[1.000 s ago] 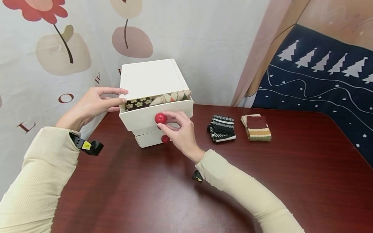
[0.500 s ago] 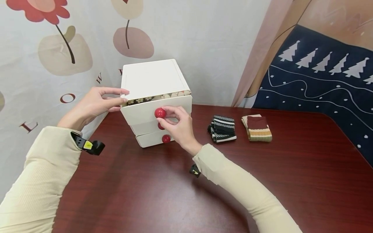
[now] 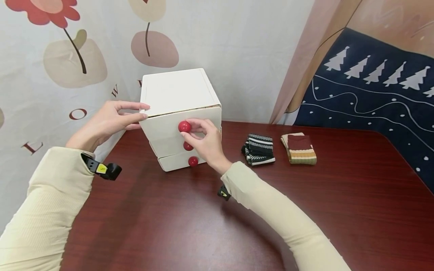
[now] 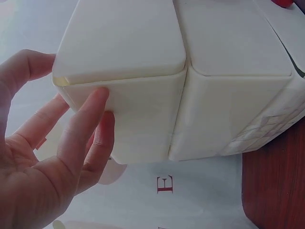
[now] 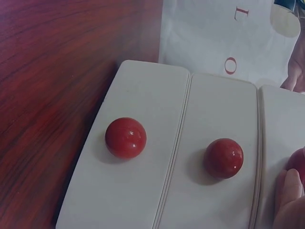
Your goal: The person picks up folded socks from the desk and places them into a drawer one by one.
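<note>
A white three-drawer box (image 3: 179,90) stands at the back of the table. Its top drawer (image 3: 161,130) is almost fully in, with just a thin gap under the lid. My right hand (image 3: 207,145) pinches that drawer's round red knob (image 3: 184,126) between thumb and fingers. My left hand (image 3: 105,122) rests its extended fingers on the box's upper left front corner; in the left wrist view its fingertips (image 4: 101,94) touch the side wall. Below, the middle knob (image 5: 224,158) and bottom knob (image 5: 126,138) are untouched, their drawers closed.
Right of the box lie folded black-and-white striped socks (image 3: 259,149) and a folded maroon, yellow and green pair (image 3: 300,148) on the dark red wood table (image 3: 190,226). A printed curtain (image 3: 237,56) hangs close behind the box.
My right hand has pushed the top drawer inward by its knob; the patterned cloth items inside have gone from sight. My left hand has stayed at the corner.
</note>
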Demonstrator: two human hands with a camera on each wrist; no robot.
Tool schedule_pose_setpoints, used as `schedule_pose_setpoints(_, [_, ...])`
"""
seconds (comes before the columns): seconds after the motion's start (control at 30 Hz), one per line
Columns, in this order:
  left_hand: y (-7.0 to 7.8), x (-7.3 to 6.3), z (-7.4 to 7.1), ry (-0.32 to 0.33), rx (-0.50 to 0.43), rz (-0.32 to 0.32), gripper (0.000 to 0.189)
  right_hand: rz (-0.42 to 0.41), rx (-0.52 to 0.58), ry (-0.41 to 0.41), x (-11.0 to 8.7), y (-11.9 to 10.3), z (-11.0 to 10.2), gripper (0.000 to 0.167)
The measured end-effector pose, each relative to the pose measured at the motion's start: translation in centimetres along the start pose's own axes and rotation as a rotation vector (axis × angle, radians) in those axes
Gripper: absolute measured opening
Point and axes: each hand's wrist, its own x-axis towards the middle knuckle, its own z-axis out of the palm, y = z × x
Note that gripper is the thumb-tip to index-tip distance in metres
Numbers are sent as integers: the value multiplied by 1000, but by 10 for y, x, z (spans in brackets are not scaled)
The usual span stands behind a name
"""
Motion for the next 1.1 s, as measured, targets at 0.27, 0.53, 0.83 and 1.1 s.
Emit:
schedule_pose_setpoints(0.27, [0, 0, 0, 2, -7, -8, 43, 6, -30, 12, 8, 16, 4, 29])
schedule_pose_setpoints(0.53, [0, 1, 0, 6, -10, 3, 41, 41, 10, -48, 6, 13, -2, 30])
schedule_pose_setpoints(0.83, [0, 0, 0, 9, 0, 8, 41, 199, -110, -167, -14, 48, -7, 25])
schedule_pose_setpoints(1.1, [1, -1, 1, 11, 2, 8, 43, 190, -142, -134, -22, 54, 5, 29])
